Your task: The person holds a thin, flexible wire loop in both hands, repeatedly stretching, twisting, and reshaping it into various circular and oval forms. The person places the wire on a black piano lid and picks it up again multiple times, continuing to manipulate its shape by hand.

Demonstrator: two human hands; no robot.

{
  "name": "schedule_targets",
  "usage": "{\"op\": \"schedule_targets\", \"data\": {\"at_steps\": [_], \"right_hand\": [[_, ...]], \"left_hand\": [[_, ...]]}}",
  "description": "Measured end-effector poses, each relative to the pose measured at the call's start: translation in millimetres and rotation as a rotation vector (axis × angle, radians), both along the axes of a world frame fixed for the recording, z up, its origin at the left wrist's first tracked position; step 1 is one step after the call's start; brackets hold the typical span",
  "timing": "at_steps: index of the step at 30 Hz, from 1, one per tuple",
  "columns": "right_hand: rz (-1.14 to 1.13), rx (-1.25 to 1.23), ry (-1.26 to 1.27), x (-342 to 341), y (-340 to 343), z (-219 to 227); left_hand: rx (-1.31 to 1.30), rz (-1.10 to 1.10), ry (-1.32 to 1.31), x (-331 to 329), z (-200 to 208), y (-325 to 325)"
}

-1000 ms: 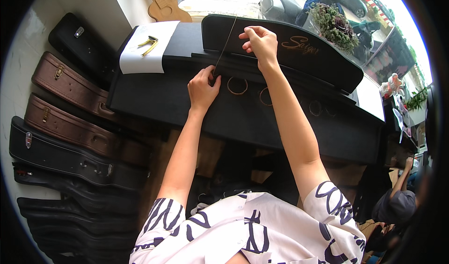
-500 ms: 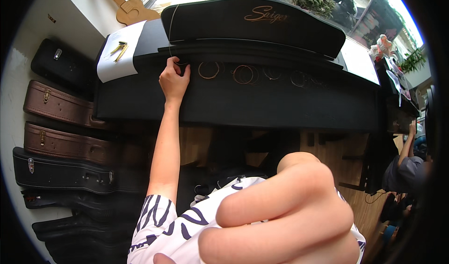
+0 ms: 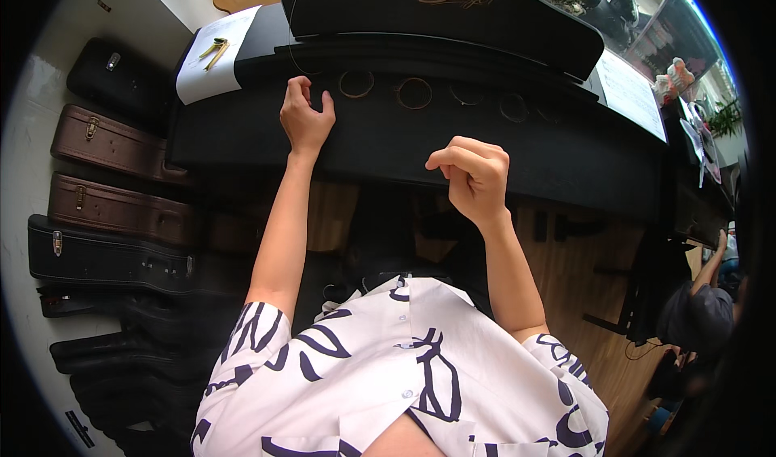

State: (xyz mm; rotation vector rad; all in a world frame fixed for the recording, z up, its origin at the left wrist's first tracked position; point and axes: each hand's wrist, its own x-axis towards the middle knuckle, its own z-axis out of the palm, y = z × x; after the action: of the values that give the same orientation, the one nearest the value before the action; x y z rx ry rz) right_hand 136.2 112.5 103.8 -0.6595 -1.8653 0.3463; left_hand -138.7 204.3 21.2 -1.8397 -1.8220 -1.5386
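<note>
Long, flat matte-black cabinet top (image 3: 388,154) — thin, curved metallic wire strand (image 3: 290,40) stood rear left, just past left hand (image 3: 307,121), thumb and fingers parted. Right hand (image 3: 477,174) was curled near front edge — couldn't tell if gripping.

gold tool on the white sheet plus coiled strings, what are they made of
The gold tool looks like glossy metal from its highlights, though coated plastic is possible. The coiled strings seem thin metal wire, one coil showing a coppery sheen.
</note>
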Motion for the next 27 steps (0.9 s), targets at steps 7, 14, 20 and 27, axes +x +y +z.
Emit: {"op": "schedule_targets", "data": {"at_steps": [7, 14, 20, 27], "right_hand": [[0.008, -0.503, 0.116, 8, 21, -71], [0.037, -0.613, 0.231, 17, 12, -80], [0.124, -0.634, 0.358, 16, 7, -46], [-0.010, -0.704, 0.397, 41, 13, -58]], "left_hand": [[-0.056, -0.026, 0.128, 56, -3, -10], [0.011, -0.198, -0.151, 86, 20, -52], [-0.155, -0.467, -0.429, 118, 40, -95], [-0.322, -0.642, -0.606, 143, 22, -79]]}}
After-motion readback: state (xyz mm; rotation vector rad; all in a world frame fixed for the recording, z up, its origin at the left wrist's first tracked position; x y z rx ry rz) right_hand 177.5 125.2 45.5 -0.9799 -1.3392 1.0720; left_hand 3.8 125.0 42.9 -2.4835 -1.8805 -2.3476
